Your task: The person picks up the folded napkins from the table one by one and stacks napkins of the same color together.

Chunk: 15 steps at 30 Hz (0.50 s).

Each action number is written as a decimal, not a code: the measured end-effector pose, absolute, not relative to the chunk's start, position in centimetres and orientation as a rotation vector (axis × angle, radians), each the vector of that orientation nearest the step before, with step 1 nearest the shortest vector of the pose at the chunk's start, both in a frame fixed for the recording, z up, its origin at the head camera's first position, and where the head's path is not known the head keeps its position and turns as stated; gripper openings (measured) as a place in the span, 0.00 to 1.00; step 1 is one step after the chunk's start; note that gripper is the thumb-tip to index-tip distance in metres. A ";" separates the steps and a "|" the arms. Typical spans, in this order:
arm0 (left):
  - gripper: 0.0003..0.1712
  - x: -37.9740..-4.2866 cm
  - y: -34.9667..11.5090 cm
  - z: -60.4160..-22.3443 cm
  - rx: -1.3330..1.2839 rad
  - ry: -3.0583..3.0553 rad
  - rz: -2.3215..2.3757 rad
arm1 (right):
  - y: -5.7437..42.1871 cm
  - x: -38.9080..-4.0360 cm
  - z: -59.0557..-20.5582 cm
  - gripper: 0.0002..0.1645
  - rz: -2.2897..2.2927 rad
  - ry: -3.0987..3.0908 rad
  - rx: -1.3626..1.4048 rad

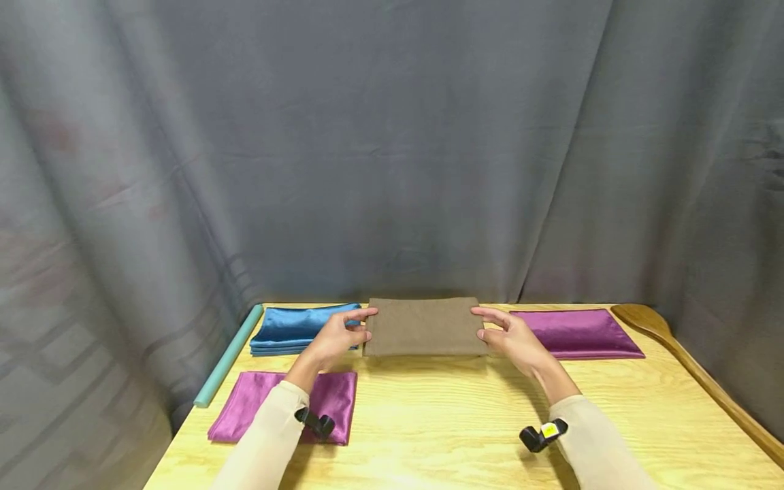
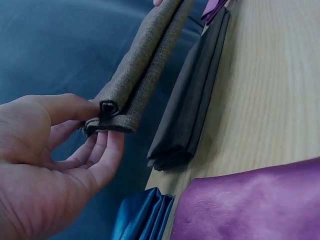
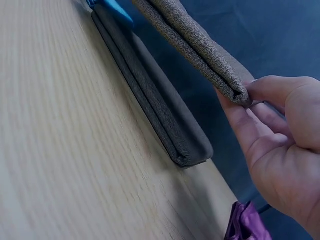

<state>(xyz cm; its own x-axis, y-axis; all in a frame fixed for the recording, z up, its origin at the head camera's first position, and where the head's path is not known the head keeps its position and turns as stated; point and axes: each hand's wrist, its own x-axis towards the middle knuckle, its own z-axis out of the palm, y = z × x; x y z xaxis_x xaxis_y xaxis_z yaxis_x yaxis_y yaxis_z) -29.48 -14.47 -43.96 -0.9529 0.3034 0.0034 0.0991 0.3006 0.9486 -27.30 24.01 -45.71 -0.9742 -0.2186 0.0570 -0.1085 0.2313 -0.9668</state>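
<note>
A folded brown cloth [image 1: 422,327] is held at its two short ends, near the back of the table. My left hand [image 1: 333,337] pinches the left end between thumb and fingers. At the right end, the thumb and fingers of my right hand [image 1: 517,340] do the same. Both wrist views show the cloth raised off the wood, its layers folded over each other. Below it a second, darker folded cloth [image 2: 192,95] lies on the table; in the head view the held cloth mostly hides it.
Left of the hands lie a stack of folded blue satin [image 1: 288,327] and, nearer, a folded purple cloth [image 1: 251,398]. A teal rod [image 1: 229,357] runs along the left edge. Another purple folded cloth [image 1: 578,332] and a long wooden spoon [image 1: 692,367] lie right. Grey curtain [image 1: 392,150] hangs behind.
</note>
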 end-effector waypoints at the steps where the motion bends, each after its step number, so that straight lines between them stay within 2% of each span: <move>1: 0.30 -29.8 -14.5 -44.0 0.373 2.387 1.717 | 23.9 -27.6 -45.8 0.34 -1.861 2.393 -0.320; 15: 0.29 -32.4 -13.4 -45.7 0.332 2.460 1.696 | 23.4 -30.6 -48.0 0.35 -2.001 2.276 -0.226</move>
<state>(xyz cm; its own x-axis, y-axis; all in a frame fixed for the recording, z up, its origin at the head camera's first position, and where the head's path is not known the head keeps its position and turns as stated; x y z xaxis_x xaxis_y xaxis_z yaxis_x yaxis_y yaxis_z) -32.37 -13.42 -45.68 -0.9665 0.2564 0.0136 0.1039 0.3421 0.9339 -30.58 23.36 -48.01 -0.9837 -0.1785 0.0208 -0.0435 0.1243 -0.9913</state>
